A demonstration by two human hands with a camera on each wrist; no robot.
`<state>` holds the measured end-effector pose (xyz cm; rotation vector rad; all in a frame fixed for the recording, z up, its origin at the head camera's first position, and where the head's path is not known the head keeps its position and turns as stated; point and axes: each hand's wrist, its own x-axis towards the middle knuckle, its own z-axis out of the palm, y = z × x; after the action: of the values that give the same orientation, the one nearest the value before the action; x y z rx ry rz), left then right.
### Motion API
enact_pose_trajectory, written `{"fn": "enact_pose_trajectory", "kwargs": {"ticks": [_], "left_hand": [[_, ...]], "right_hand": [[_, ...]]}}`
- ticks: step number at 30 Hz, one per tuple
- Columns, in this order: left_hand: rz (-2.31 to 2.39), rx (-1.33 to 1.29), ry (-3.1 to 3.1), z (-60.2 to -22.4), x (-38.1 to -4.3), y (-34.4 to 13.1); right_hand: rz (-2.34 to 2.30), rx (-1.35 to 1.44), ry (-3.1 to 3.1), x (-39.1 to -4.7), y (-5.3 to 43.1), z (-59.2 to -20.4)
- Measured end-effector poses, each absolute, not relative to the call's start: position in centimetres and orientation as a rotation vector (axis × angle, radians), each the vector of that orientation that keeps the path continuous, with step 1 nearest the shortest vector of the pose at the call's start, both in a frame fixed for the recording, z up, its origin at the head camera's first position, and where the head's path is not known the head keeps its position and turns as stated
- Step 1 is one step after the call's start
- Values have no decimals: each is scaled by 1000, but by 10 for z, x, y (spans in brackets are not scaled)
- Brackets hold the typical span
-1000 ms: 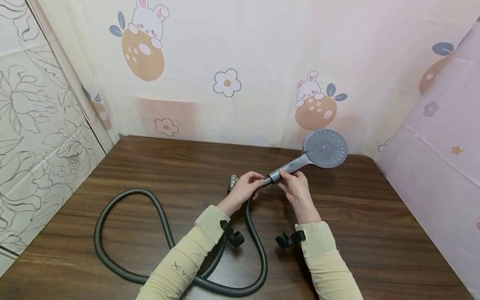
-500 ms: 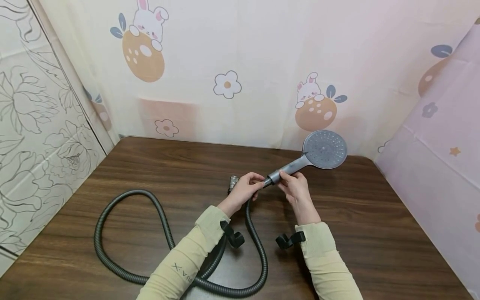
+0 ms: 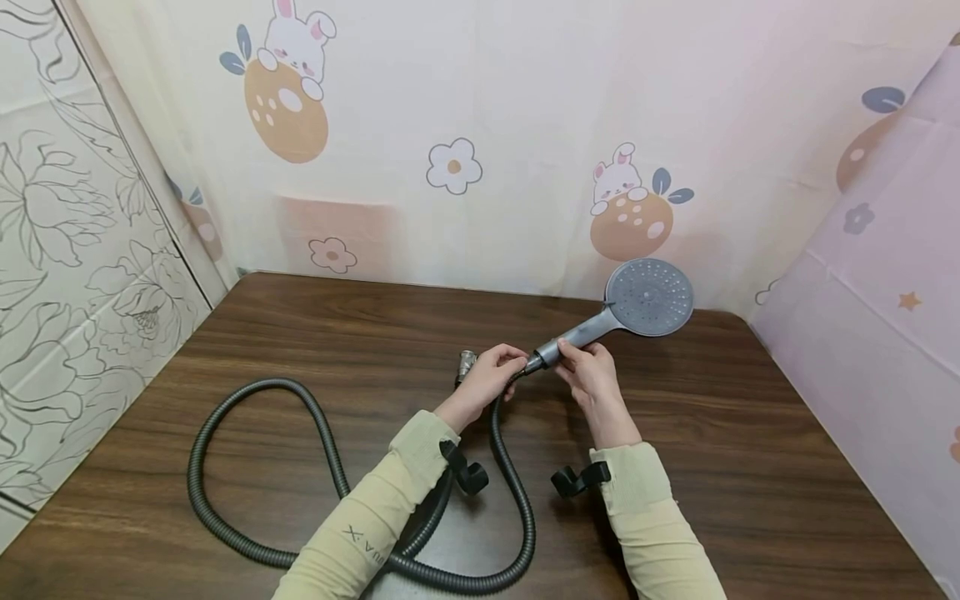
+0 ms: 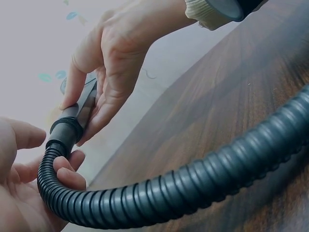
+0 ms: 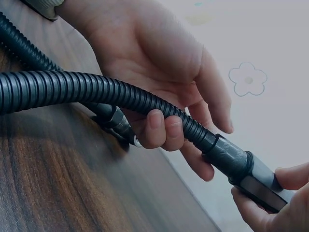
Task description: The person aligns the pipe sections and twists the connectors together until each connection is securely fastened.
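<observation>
A grey shower head [image 3: 649, 297] is held up at a slant over the table, its round spray face tipped towards me. My right hand [image 3: 596, 383] pinches the lower end of its handle between thumb and fingers. Below that handle sits the dark connector [image 5: 229, 157] of a ribbed black shower hose [image 3: 517, 483], in line with it. My left hand [image 3: 487, 379] curls its lower fingers [image 5: 154, 126] round the hose just under the connector. Its thumb and index finger stand spread beside the connector, apart from it in both wrist views.
The hose runs in a wide loop over the brown wooden table [image 3: 750, 467], passing under the left sleeve [image 3: 375, 508]. Its other end, a metal fitting [image 3: 467, 362], lies behind the left hand. A patterned curtain [image 3: 525, 125] hangs along the table's back edge.
The left thumb and index finger have come off the connector, baring more of it and the hose end below. The right hand and shower head stay in nearly the same place.
</observation>
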<state>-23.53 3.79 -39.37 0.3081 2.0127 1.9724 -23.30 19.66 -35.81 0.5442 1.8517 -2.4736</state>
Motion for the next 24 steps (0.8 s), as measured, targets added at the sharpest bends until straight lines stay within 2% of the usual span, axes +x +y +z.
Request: {"fn": "enact_pose_trajectory", "kwargs": {"ticks": [24], "left_hand": [[1949, 306, 2000, -394, -233, 36]], "right_hand": [[-2472, 552, 1861, -232, 194, -359]]}}
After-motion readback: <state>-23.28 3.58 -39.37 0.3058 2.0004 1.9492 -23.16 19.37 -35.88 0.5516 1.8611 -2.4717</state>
